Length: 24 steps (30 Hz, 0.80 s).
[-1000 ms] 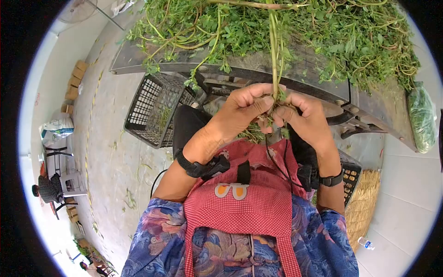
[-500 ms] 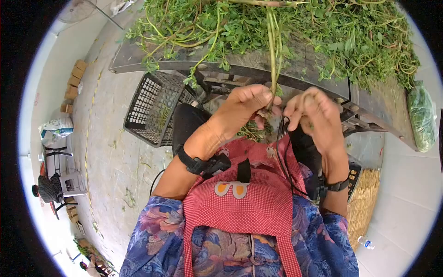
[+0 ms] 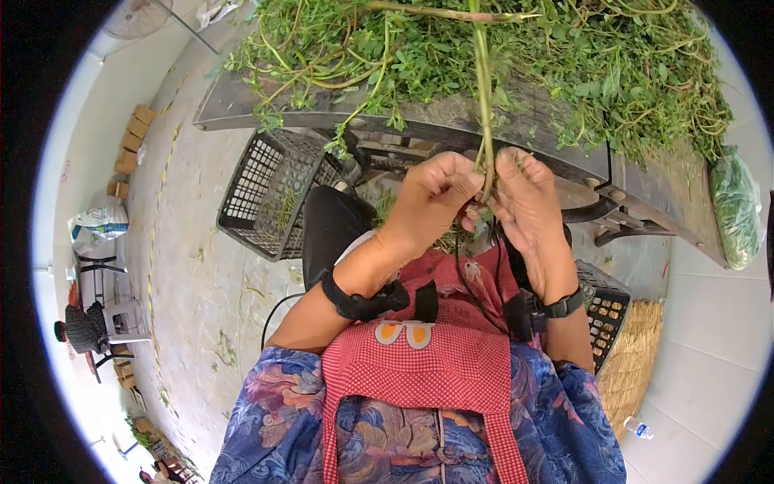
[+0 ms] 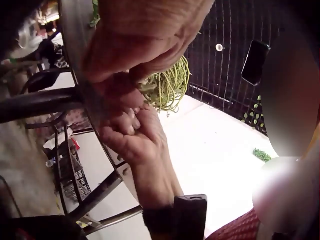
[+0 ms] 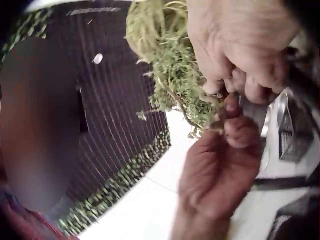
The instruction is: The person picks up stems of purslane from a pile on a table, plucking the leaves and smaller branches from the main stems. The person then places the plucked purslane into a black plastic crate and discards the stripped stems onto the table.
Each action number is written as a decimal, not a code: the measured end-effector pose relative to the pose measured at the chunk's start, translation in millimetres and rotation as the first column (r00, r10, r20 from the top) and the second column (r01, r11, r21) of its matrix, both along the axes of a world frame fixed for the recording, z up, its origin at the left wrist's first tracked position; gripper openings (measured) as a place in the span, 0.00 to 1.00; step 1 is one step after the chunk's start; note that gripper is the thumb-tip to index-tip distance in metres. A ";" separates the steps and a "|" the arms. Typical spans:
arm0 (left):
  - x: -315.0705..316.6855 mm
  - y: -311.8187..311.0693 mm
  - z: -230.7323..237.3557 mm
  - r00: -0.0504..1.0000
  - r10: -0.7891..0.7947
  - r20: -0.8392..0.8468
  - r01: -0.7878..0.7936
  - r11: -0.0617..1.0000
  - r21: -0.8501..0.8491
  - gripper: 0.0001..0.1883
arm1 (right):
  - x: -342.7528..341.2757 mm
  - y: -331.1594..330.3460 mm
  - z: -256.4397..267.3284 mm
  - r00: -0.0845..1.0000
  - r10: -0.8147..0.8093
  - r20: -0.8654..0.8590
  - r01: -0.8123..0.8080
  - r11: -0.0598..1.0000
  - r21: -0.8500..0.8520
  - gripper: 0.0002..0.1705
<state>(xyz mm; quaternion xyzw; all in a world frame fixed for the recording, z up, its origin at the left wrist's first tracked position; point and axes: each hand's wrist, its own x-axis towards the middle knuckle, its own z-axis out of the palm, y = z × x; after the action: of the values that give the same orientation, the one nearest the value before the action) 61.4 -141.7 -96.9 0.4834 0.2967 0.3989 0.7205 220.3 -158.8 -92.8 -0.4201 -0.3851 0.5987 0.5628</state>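
Long green plant stems [image 3: 484, 89] run from the leafy heap down to both hands in the head view. My left hand [image 3: 431, 202] pinches their lower end between thumb and fingers. Close against it on the other side, my right hand [image 3: 528, 202] grips the same end with bent fingers. Part of the stem end is hidden behind the fingers. In the left wrist view the right hand [image 4: 137, 142] faces the left hand [image 4: 145, 40], fingertips meeting. The right wrist view shows a thin stem [image 5: 185, 112] and leaves beside the left hand [image 5: 215, 172].
A heap of leafy greens [image 3: 645, 81] covers much of the dark table [image 3: 451, 114]. Below its edge stands a black plastic crate [image 3: 258, 194], with another crate [image 3: 601, 310] at right. A bagged green bundle [image 3: 735, 206] lies at the table's right end. A red checked apron [image 3: 419, 363] covers the lap.
My right hand moved away from the stem end to the right, then came back to it. My left hand kept its pinch on the stems throughout.
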 end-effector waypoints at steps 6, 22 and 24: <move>1.3 -3.9 -7.6 0.997 0.076 -0.012 -0.077 0.996 -0.042 0.07 | -21.1 -10.4 0.3 0.899 -0.245 0.364 0.218 0.969 0.115 0.10; -6.9 4.8 -7.4 0.974 -0.223 0.037 0.225 0.970 -0.095 0.10 | 1.1 -7.1 16.5 0.975 0.019 -0.223 -0.027 0.999 -0.030 0.10; -5.8 4.6 -4.1 0.968 -0.250 0.002 0.249 0.965 -0.077 0.10 | -17.5 1.3 20.2 0.968 -0.144 -0.205 0.118 0.984 -0.135 0.10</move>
<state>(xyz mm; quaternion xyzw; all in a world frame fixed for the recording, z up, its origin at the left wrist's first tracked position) 55.5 -137.1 -100.9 0.4906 0.2512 0.2915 0.7818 202.7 -157.4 -72.5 -0.4114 -0.2565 0.6242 0.6126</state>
